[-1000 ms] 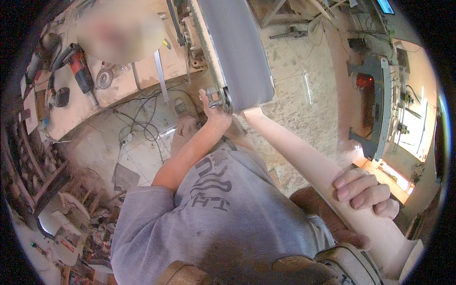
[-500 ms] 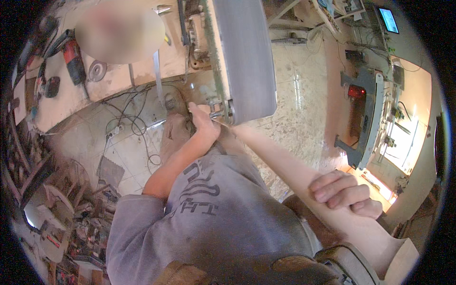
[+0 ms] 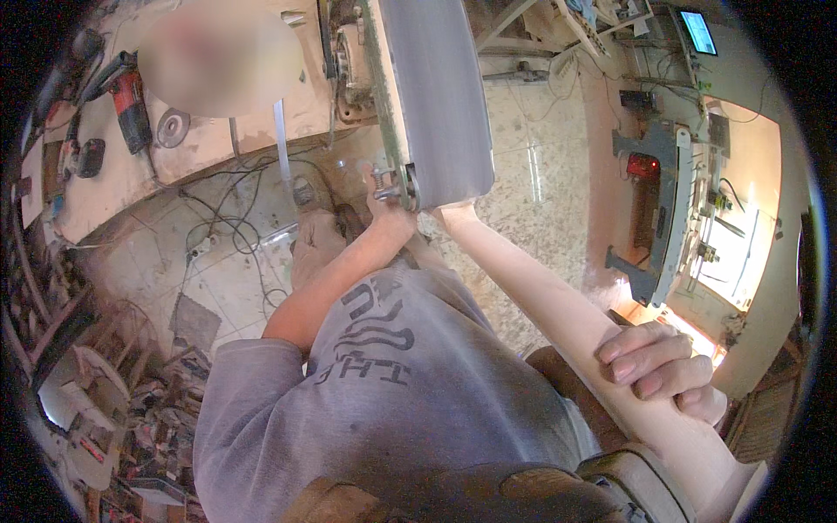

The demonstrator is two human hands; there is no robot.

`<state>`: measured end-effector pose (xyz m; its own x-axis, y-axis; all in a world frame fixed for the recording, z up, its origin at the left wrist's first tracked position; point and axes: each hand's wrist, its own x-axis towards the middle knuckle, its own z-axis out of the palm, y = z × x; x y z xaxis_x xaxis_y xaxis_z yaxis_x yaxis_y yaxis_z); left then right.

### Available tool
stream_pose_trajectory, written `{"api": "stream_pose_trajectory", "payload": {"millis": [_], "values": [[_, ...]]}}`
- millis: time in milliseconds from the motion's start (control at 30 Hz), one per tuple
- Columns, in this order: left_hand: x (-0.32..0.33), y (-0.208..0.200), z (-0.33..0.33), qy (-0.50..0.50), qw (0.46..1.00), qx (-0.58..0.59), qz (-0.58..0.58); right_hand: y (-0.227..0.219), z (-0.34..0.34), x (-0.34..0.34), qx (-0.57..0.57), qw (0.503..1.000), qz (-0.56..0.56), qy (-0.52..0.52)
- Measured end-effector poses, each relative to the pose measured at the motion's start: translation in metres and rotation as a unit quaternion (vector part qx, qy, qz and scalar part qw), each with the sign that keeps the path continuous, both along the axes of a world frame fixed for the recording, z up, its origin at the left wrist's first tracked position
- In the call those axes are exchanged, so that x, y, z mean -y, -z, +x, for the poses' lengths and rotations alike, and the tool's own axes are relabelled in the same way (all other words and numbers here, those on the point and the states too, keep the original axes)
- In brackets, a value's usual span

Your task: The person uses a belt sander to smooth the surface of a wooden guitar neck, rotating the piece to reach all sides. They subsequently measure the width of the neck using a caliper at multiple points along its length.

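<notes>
Sanding: the narrow end of the board seemed to be worked at the belt, contact partly hidden
Next move: probably called for steady, even pressure
Left hand: sat just beside the belt's end, partly hidden; its grip could not be told
Right hand: was wrapped around the board, fingers curled over it
Board place: slanted from near the left hand to past the right

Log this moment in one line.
Right hand: gripping long pale workpiece; left hand: beside grey belt, grip unclear; workpiece: far end at belt

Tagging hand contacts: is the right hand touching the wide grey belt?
No, the right hand's fingers curl over the long pale piece, clearly apart from the wide grey belt.
</notes>
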<state>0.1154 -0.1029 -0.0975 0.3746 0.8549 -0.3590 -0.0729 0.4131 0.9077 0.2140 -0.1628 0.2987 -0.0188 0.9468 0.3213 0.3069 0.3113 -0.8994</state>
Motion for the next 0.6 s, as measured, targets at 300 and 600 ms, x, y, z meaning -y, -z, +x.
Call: {"api": "stream_pose_trajectory", "payload": {"millis": [300, 600], "values": [[-0.004, -0.017, -0.017, 0.185, 0.962, -0.135, 0.149, 0.015, -0.003, -0.006, -0.008, 0.996, 0.079, 0.029], [-0.009, -0.03, -0.024, 0.345, 0.86, -0.245, 0.284, 0.017, -0.011, -0.013, 0.015, 0.991, 0.11, 0.068]]}}
